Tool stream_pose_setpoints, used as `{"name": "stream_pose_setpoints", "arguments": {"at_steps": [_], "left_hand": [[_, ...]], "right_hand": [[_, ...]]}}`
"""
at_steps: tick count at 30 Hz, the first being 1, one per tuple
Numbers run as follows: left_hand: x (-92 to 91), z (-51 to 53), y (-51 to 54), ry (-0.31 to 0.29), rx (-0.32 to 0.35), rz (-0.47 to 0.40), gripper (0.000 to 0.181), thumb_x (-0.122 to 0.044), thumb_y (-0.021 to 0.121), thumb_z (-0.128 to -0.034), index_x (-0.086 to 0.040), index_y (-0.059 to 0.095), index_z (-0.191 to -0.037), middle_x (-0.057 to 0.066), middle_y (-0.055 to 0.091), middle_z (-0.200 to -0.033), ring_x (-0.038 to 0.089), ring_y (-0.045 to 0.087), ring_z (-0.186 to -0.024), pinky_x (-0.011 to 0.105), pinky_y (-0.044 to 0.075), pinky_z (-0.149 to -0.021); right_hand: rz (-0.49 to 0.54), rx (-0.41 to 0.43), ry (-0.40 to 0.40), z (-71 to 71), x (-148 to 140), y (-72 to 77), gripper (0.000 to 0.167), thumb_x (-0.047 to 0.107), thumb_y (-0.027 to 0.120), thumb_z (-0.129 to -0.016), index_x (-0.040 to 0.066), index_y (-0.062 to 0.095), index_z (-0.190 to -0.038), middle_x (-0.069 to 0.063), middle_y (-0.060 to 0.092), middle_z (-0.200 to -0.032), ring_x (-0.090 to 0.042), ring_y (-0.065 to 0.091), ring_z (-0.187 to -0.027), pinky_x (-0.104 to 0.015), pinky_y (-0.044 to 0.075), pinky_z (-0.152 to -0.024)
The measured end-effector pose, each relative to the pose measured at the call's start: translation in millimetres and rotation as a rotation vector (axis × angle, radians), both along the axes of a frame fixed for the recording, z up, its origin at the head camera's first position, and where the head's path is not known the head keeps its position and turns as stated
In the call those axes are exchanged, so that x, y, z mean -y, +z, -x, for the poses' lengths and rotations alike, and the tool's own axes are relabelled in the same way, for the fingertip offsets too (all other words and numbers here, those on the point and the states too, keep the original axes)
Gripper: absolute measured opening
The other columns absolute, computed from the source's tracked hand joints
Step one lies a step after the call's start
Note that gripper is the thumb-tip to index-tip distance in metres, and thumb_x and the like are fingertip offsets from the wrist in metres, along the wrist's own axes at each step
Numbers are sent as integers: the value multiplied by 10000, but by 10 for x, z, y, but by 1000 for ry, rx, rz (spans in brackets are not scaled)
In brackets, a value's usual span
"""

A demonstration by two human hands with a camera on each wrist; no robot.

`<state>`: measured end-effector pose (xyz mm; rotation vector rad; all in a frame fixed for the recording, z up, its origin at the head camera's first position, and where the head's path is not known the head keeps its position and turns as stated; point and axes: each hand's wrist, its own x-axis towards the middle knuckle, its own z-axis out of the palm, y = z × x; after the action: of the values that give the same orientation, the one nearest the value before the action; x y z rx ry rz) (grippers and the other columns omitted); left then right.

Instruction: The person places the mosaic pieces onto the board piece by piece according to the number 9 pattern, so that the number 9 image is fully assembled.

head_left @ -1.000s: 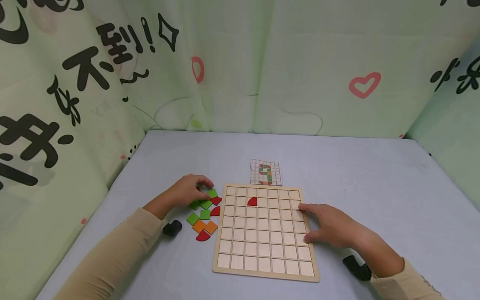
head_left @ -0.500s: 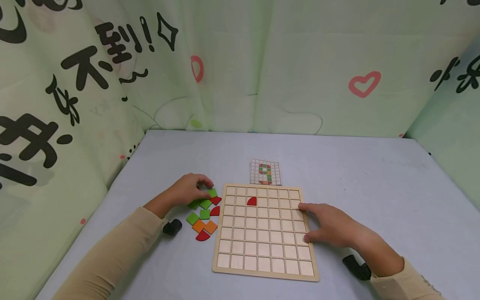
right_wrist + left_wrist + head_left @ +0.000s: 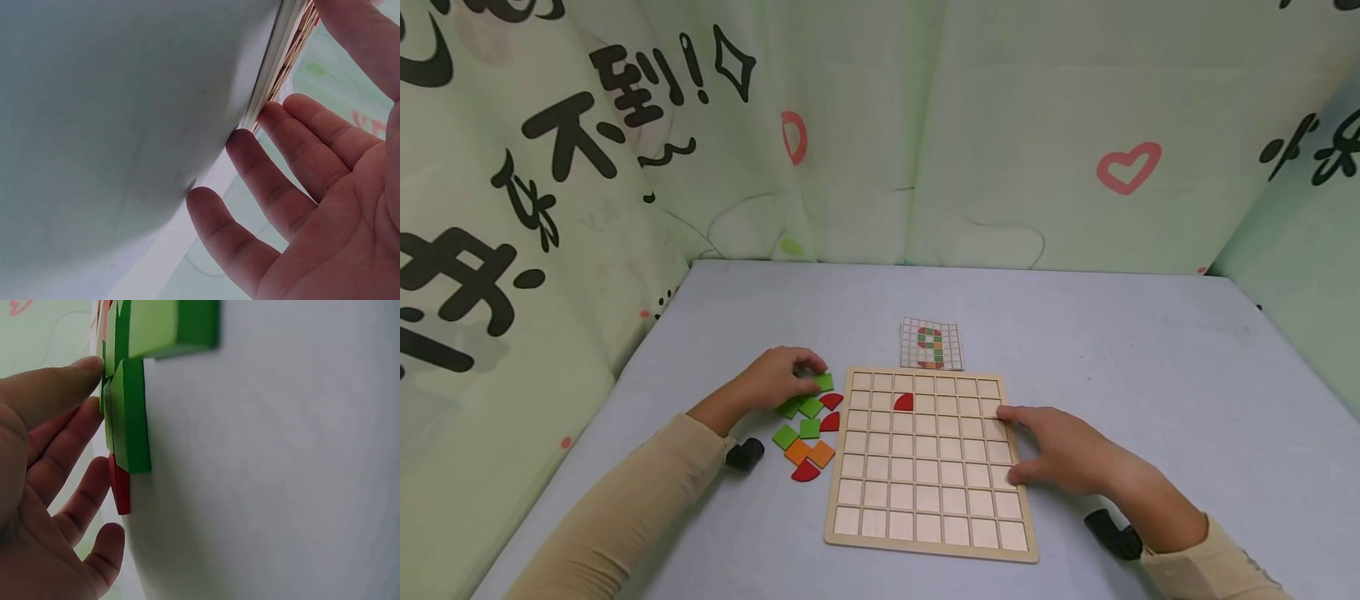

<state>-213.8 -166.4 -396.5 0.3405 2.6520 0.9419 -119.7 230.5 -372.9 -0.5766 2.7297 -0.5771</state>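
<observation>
My left hand is at the top of a loose group of tiles, left of the wooden grid board. Its thumb and index finger pinch a green square tile, whose thin edge shows between the fingertips in the left wrist view. Below lie more green tiles, orange square tiles and red quarter-round tiles. One red quarter-round piece sits in a cell of the board's second row. With fairly straight fingers, my right hand touches the board's right edge; the right wrist view shows several fingertips against it.
A small printed pattern card lies just beyond the board's far edge. White cloth covers the table, and a pale green curtain with black lettering hangs behind and to the left.
The green tile at my left fingertips has shifted slightly away from me, parting from the red piece below it. My right hand and the board stay in place.
</observation>
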Motion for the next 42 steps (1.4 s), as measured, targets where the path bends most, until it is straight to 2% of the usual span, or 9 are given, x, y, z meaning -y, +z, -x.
{"name": "stream_pose_setpoints", "arguments": {"at_steps": [13, 20, 30, 42], "left_hand": [[-30, -5, 27, -26, -21, 34, 273, -148, 744, -899, -86, 684, -1157, 38, 650, -1141, 247, 534, -1037, 402, 476, -935], [-32, 3, 28, -19, -8, 37, 275, -140, 744, -896, -95, 683, -1160, 36, 647, -1153, 251, 531, -1055, 404, 474, -950], [-49, 4, 20, -15, -32, 57, 257, -131, 734, -903, -80, 688, -1151, 51, 655, -1144, 255, 537, -1036, 411, 476, -947], [-41, 7, 24, -13, -59, 45, 285, -179, 743, -907, -81, 697, -1171, 56, 662, -1180, 280, 561, -1126, 434, 472, -987]], "right_hand": [[-4, 21, -14, 2, 10, -10, 825, 317, 868, -762, -2, 502, -1430, -243, 528, -1400, -458, 477, -1287, -584, 402, -1002], [-1, 25, -10, 4, 7, -2, 820, 316, 863, -768, -8, 501, -1429, -246, 524, -1404, -464, 471, -1290, -589, 398, -1003], [6, 34, -22, 1, 20, -8, 809, 307, 860, -774, -4, 503, -1430, -240, 518, -1415, -458, 463, -1304, -588, 386, -1019], [2, 39, -31, -5, 26, -3, 806, 302, 861, -773, -1, 505, -1429, -236, 520, -1414, -453, 467, -1302, -585, 388, -1021]]}}
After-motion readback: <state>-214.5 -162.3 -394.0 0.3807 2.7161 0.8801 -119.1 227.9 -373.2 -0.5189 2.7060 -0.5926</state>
